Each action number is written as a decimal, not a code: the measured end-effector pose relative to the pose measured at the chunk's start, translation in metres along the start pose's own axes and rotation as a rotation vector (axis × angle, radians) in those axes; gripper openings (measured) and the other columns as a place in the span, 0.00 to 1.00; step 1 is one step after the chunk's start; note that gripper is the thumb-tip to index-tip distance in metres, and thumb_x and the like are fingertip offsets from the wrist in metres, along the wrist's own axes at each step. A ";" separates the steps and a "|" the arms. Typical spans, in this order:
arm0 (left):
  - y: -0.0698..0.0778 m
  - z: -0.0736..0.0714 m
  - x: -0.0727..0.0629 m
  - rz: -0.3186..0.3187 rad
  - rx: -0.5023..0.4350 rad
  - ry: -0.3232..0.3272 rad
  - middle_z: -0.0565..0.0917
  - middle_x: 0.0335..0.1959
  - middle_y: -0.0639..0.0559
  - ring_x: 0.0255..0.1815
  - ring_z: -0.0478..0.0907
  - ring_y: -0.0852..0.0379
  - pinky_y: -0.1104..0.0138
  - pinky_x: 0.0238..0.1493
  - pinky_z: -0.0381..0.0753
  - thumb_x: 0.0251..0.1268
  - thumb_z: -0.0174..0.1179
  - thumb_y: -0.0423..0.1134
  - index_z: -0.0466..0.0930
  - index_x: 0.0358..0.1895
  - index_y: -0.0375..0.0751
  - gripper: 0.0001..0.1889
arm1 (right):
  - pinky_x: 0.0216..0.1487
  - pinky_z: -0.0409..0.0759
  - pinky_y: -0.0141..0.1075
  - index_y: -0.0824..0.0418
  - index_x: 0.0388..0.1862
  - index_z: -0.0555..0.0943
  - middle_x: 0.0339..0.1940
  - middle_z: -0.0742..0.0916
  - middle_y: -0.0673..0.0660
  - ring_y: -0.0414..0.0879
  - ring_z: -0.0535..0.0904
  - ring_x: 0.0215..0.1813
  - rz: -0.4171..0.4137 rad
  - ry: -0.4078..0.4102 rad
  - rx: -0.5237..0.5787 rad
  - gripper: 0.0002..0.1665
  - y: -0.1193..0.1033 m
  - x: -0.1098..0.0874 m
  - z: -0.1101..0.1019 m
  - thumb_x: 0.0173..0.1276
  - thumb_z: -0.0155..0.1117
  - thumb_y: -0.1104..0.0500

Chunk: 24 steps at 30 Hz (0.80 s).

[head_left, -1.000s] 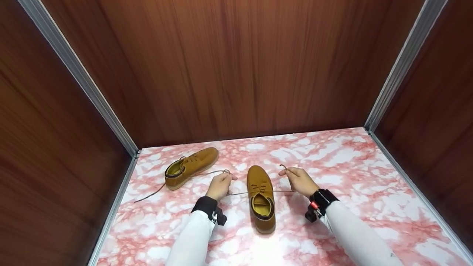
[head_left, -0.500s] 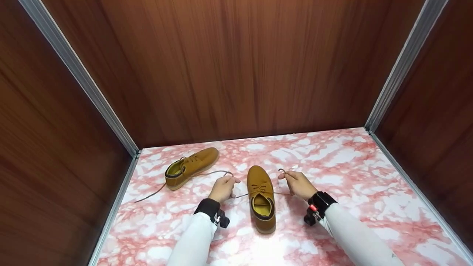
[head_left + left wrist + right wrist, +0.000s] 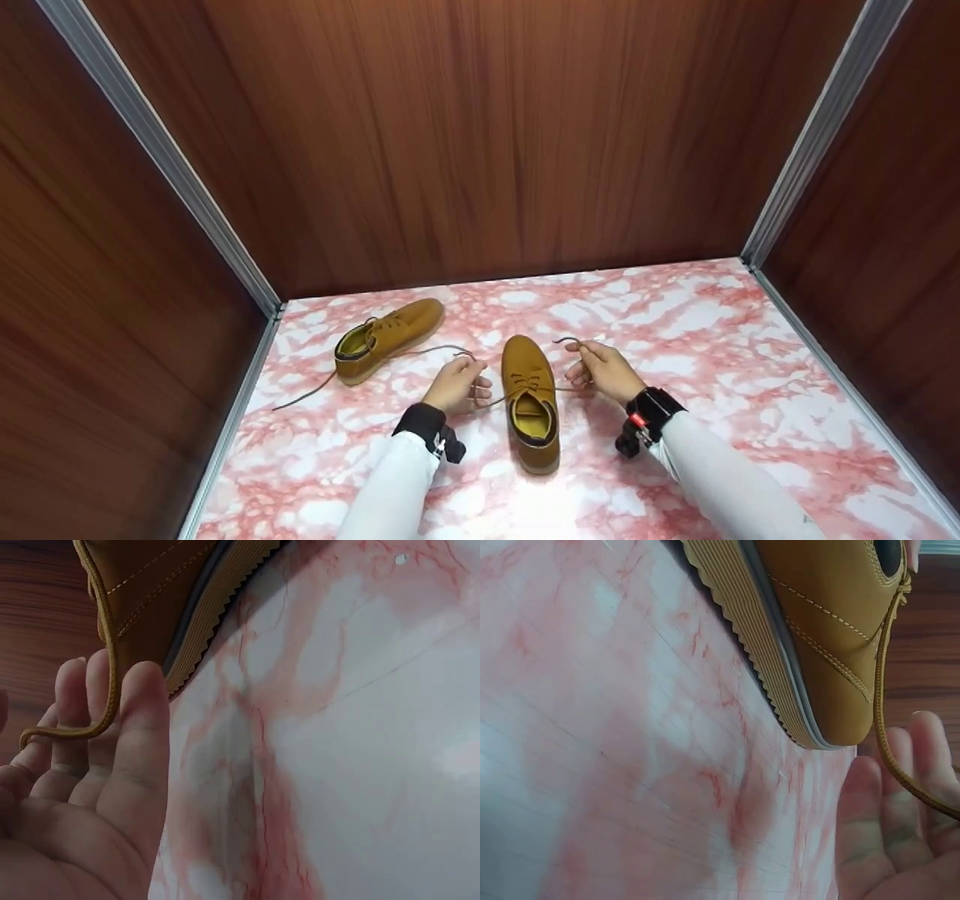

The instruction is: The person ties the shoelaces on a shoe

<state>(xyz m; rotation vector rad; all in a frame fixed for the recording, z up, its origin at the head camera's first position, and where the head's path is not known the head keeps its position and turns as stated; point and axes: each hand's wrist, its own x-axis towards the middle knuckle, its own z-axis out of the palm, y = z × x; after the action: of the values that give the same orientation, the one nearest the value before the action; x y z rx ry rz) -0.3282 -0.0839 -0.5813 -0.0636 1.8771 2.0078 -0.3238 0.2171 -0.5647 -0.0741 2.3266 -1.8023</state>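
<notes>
Our left hand [image 3: 453, 385] and right hand [image 3: 610, 373] are uncurling their lower fingers, thumbs and forefingers seemingly pinching the lace [image 3: 114, 675]; the shoe [image 3: 529, 403] is standing upright between them, and we are apparently easing tension without losing either end.

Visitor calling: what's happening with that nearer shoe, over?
Left grip, right grip: each pinching the lace. Near shoe upright between, no bow showing. Possible snag: second shoe's loose lace, close on the left.
</notes>
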 end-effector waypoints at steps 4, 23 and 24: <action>0.000 -0.002 -0.005 -0.039 0.081 -0.026 0.85 0.41 0.42 0.33 0.85 0.55 0.51 0.47 0.90 0.81 0.53 0.44 0.70 0.60 0.40 0.14 | 0.39 0.86 0.43 0.65 0.71 0.75 0.35 0.90 0.68 0.51 0.85 0.32 -0.028 0.031 -0.089 0.23 0.001 0.001 -0.001 0.88 0.40 0.57; 0.000 -0.004 -0.011 -0.055 0.213 -0.098 0.85 0.57 0.32 0.30 0.89 0.57 0.70 0.25 0.84 0.75 0.56 0.31 0.54 0.81 0.47 0.35 | 0.25 0.72 0.29 0.75 0.72 0.70 0.35 0.88 0.67 0.40 0.74 0.25 -0.048 0.043 -0.228 0.24 -0.004 -0.002 -0.001 0.83 0.44 0.65; 0.000 -0.004 -0.010 -0.057 0.214 -0.098 0.86 0.57 0.33 0.27 0.87 0.59 0.72 0.23 0.81 0.75 0.55 0.31 0.54 0.82 0.48 0.36 | 0.25 0.73 0.29 0.75 0.72 0.69 0.36 0.89 0.67 0.41 0.75 0.25 -0.048 0.042 -0.223 0.24 -0.004 -0.002 -0.001 0.83 0.44 0.65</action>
<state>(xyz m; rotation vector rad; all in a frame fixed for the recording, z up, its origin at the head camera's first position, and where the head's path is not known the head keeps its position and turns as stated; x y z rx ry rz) -0.3196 -0.0906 -0.5784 0.0386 1.9912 1.7306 -0.3221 0.2174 -0.5601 -0.1263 2.5674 -1.5715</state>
